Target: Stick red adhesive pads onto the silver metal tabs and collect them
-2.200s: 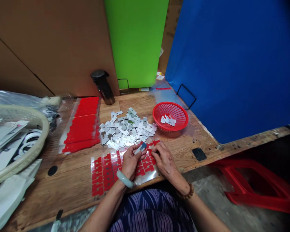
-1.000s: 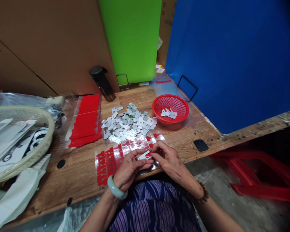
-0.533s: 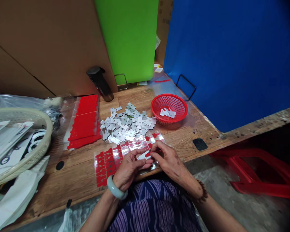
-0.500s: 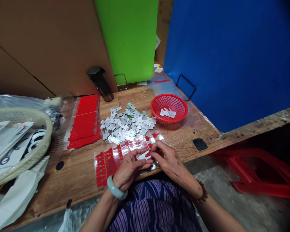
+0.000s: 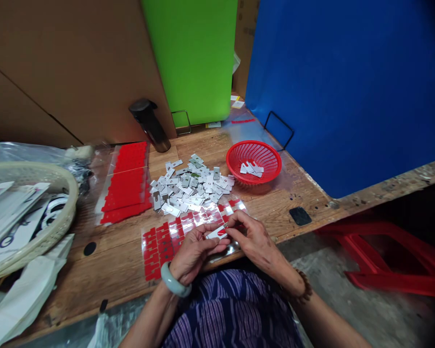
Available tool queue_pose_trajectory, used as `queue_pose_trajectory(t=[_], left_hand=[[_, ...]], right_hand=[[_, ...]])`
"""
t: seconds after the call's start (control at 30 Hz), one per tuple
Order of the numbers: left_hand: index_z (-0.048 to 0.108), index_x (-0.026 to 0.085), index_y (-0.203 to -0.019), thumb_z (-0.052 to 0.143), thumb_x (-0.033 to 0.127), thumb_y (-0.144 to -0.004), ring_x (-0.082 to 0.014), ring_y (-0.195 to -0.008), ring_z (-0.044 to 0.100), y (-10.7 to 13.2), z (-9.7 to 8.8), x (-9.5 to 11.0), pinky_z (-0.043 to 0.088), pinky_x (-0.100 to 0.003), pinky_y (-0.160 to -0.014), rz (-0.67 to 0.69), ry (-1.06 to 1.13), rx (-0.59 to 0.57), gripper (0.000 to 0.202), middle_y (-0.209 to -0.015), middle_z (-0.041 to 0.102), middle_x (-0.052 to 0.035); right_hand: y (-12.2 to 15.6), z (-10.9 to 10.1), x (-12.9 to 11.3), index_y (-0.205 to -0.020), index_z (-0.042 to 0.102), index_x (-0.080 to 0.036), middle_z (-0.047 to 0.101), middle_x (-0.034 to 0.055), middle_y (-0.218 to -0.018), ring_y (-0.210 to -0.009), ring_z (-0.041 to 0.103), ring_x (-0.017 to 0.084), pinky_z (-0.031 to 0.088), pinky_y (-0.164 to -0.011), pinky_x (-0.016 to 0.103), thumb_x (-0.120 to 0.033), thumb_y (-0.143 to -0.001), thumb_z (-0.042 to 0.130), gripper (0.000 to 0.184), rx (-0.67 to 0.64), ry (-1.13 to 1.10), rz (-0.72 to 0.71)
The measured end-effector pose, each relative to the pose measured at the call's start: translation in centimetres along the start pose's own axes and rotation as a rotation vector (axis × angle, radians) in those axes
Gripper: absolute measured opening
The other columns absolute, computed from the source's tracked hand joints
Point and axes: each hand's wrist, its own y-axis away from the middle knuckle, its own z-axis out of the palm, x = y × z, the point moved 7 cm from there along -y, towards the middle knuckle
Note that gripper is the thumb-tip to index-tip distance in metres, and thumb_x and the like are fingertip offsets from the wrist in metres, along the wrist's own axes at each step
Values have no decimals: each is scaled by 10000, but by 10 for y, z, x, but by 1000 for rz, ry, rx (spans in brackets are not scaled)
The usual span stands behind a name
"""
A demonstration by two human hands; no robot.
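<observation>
Pinched in my left hand (image 5: 197, 249) is a small flat metal plate (image 5: 213, 234), pale and shiny. My right hand (image 5: 252, 239) is closed at the plate's right end, thumb and forefinger on a small red sticker (image 5: 222, 232) that lies against the plate. Whether the sticker is fully stuck down I cannot tell. Under both hands lies a clear sheet of red stickers (image 5: 163, 246), some of its places bare. Just beyond it spreads a loose pile of similar metal plates (image 5: 192, 186). A red plastic basket (image 5: 271, 176) behind my right hand holds several notched plates.
More red sticker sheets (image 5: 125, 183) are stacked left of the pile, near a dark bottle (image 5: 150, 125). A cream basket (image 5: 70, 193) with printed pieces stands far left. Green (image 5: 195, 58) and blue (image 5: 340, 87) panels rise behind. A red stool (image 5: 395, 261) is on the floor at right.
Hardly anything differs. My right fingers have shifted very slightly at the red sticker, while my left hand keeps the plate in the same place.
</observation>
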Motion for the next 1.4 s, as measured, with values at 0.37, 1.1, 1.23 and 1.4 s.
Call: queue_pose_trajectory(t=[0.37,1.1,1.23,1.4], left_hand=[[561,87,-969,732,44,-628,-187,-744,706,0,1,1,548,-210,-704,32,-11,6,384,-802,726,-137],[535,82,-999,645,-4,-690,-157,-711,703,-1,2,1,542,-218,-726,16,-44,-5,339,-787,726,-120],[530,81,-1009,620,-10,-713,-151,-705,702,-1,1,1,540,-218,-728,25,-52,-10,323,-782,727,-120],[531,88,-1009,626,1,-720,-153,-719,703,0,0,1,540,-218,-730,29,-62,-3,316,-778,727,-116]], right_hand=[[0,1,0,-743,492,-202,531,-27,-706,-651,489,119,372,-610,234,-112,-787,489,100,9,21,-7],[1,0,4,-761,509,-194,538,-38,-712,-671,495,112,365,-639,233,-115,-797,519,87,-4,-8,-2],[1,2,5,-760,498,-192,530,-38,-708,-664,490,110,363,-630,229,-101,-795,518,99,3,4,-1],[1,4,6,-756,492,-192,523,-42,-702,-651,483,105,363,-614,220,-98,-795,517,105,8,7,-8]])
